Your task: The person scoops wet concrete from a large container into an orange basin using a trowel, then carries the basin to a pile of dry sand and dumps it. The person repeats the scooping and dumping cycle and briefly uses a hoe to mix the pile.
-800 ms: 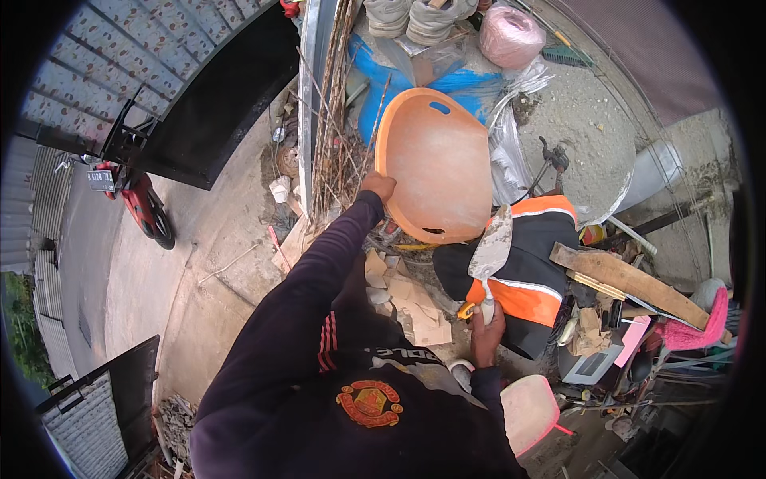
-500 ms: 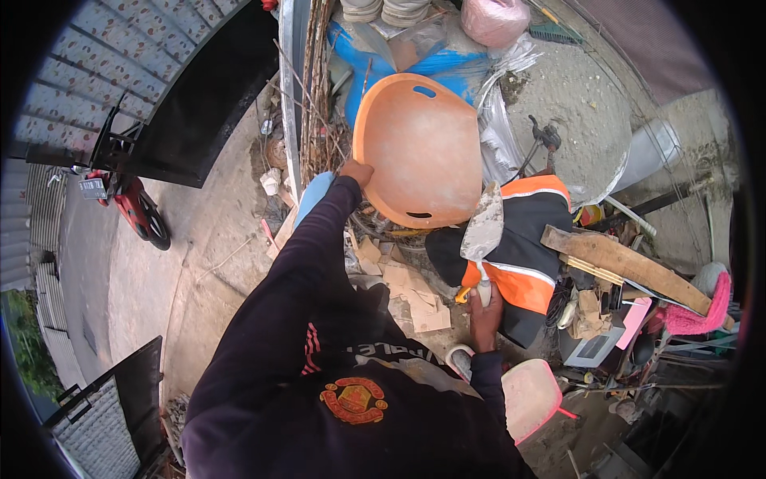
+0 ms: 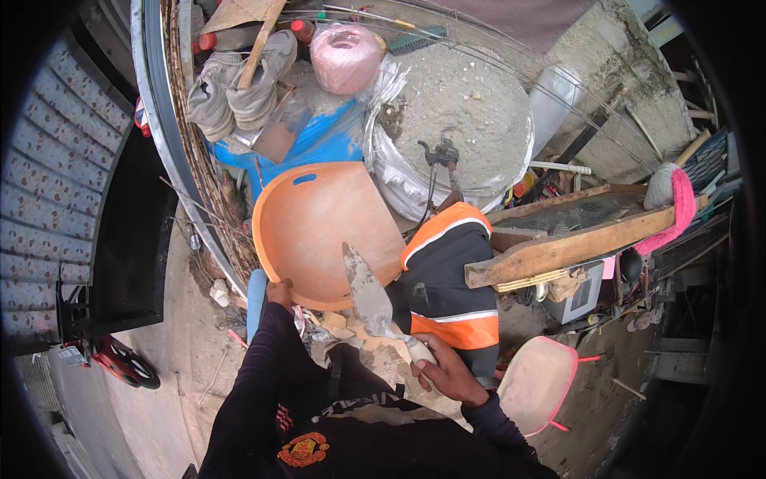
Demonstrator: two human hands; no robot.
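With its fingers wrapped over the near left rim, my left hand (image 3: 280, 294) grips an orange plastic basin (image 3: 331, 223). The basin has slot handles and looks bare inside. My right hand (image 3: 451, 371) is closed round the pale handle of a pointed trowel (image 3: 369, 295), whose grey-crusted blade points up and away, overlapping the basin's near right part. Right of the basin lies a black cloth with orange and white bands (image 3: 447, 279), close beyond my right hand.
A white sack of grey sand (image 3: 467, 112) stands beyond the cloth. Shoes (image 3: 263, 88) and a pink twine roll (image 3: 345, 57) are at the back. A wood-framed sieve (image 3: 582, 231) juts in from the right, above a pink-edged chair (image 3: 538, 383). Thin sticks (image 3: 187, 120) line the left.
My view has turned right, so the scene has shifted left and down. The trowel has swung left, its blade now overlapping the basin. Both hands keep their holds.
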